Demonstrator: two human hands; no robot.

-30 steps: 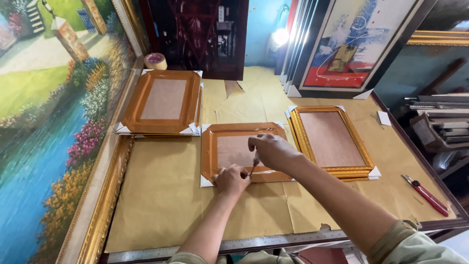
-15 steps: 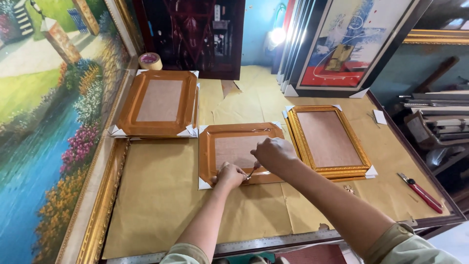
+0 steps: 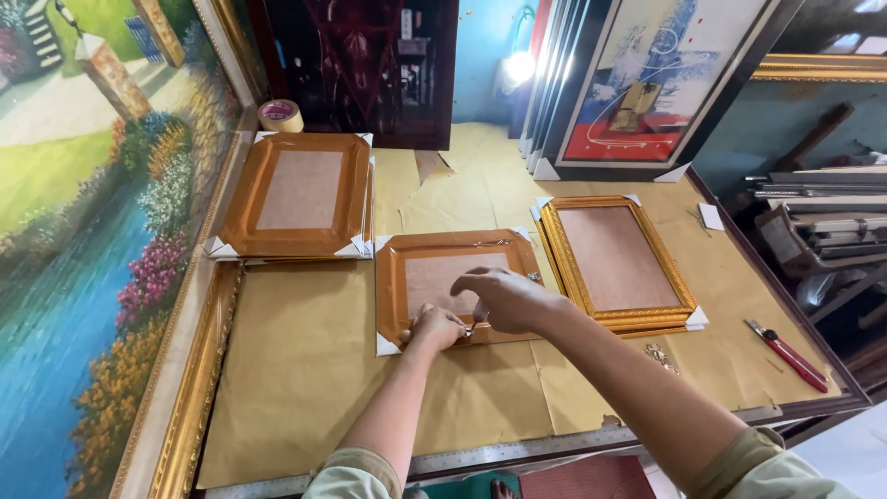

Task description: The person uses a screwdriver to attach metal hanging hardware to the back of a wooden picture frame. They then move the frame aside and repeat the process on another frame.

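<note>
Framing workshop, bench (image 3: 305,379) covered in brown paper, framed art leaning at the far wall. Far left: big landscape painting (image 3: 83,231) in a gold frame leaning along the bench edge, tape roll (image 3: 280,115) at the far end. Next, a stack of orange frames (image 3: 297,196), face down, white corner guards. Centre: 1 orange frame (image 3: 443,282) face down, near edge worked on. Left hand (image 3: 436,326) grip closed, pinching a small metal fitting against the frame's near rail; what sort, cannot tell. Right hand (image 3: 506,298) grip half curled, fingertips down on the same spot, holding nothing clearly visible. Right: gold frame (image 3: 617,263) face down, then red-handled cutter (image 3: 786,354) near the bench's right edge. Judgement: doing it well needs the frame pressed flat and the fitting kept square to the rail.
</note>
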